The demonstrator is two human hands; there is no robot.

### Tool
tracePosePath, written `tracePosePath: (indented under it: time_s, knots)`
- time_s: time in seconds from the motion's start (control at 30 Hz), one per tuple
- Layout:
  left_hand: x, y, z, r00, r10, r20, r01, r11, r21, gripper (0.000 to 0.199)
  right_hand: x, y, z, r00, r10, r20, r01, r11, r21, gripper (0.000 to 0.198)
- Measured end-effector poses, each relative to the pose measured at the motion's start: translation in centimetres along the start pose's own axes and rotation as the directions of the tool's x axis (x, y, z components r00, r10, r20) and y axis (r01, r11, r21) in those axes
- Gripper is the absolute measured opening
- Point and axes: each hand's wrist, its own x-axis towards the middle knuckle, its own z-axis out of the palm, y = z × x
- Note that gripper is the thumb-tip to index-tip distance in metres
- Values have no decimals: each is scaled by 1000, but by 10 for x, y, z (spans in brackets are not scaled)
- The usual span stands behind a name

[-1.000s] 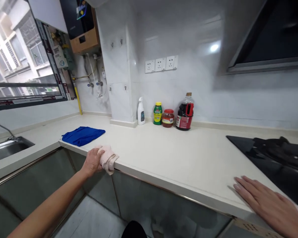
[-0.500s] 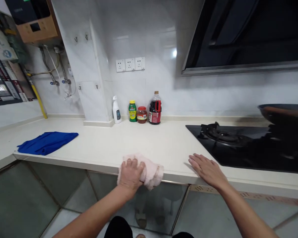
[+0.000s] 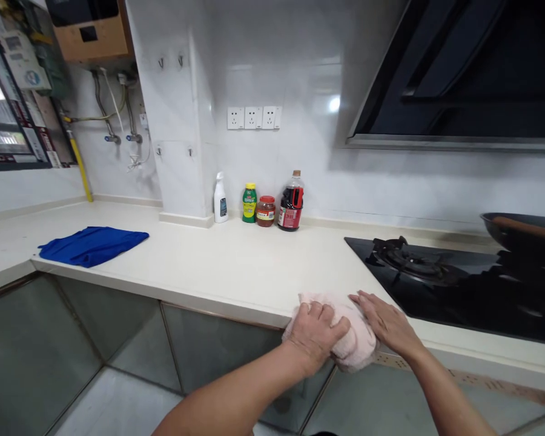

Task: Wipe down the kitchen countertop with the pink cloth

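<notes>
A pale pink cloth lies bunched over the front edge of the white countertop, partly hanging down. My left hand grips it from above, fingers bent into the fabric. Just to the right, my right hand lies flat with its fingers stretched out at the counter's edge. Its fingertips come right up to the cloth's right side; whether they press on it I cannot tell.
A blue cloth lies on the counter at left. Along the wall stand a white spray bottle, a green bottle, a red-lidded jar and a dark sauce bottle. A black gas hob with a wok is at right.
My left hand has slid the pink cloth rightward along the counter's front edge, up to my right hand. My right hand stays at nearly the same place. The view has shifted slightly.
</notes>
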Motion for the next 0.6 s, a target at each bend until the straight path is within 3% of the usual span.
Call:
tracePosePath:
  time_s: [0.23,0.43,0.6]
  knots:
    - [-71,-75,-1,994,-105,33,106,994,-16,56,-6,-5,0,1000,-18,-4,18,1000,-21,65]
    - [-165,-184,-31,955,-286,80,287,958,-12,50,-9,-18,-11,1000,15,11,-15,999,35,69]
    - [-240,-273,-58,879,-474,50,469,879,86,60,-11,-24,-17,1000,23,18,-24,999,36,69]
